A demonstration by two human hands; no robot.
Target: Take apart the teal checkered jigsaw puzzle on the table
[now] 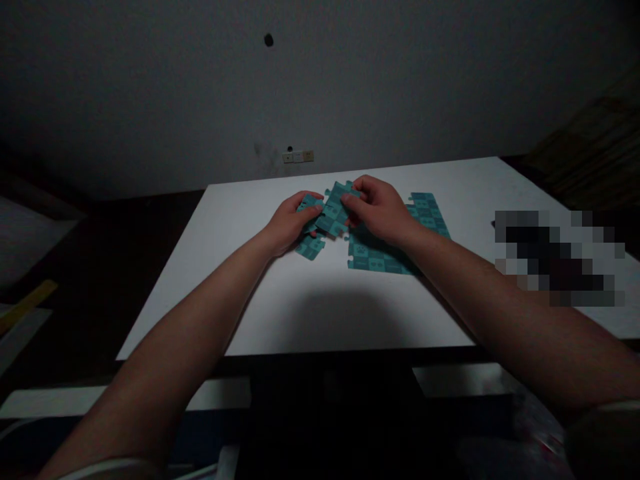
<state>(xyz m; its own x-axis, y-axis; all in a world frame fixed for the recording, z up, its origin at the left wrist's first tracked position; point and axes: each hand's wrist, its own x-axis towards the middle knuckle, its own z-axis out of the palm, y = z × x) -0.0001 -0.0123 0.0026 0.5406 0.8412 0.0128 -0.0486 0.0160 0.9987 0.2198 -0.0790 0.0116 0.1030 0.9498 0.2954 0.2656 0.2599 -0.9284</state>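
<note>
Fingers [311, 212] of the left hand [289, 223] were curled and closed on the left end of a strip of teal jigsaw pieces [334, 210]. Pinched fingertips [354, 202] of the right hand [379, 212] gripped the strip's upper right end. Neither hand was open. The strip was lifted or tilted between the hands, its surface showing a dark checked pattern. A single jigsaw piece [310, 248] lay on the table just below the left hand, partly beneath it. An assembled jigsaw section [383, 259] lay to the right, running under the right hand and out to the far right; the hand and wrist obstructed its middle, so its continuity could not be confirmed. All of this stood on a white tabletop [350, 327]. A pixelated patch [560, 257] obscured the table's right side, and its contents could not be determined. A wall switch plate [297, 157] was mounted beyond the far edge. A yellow strip [27, 303] lay off the table at left, in dim light.
</note>
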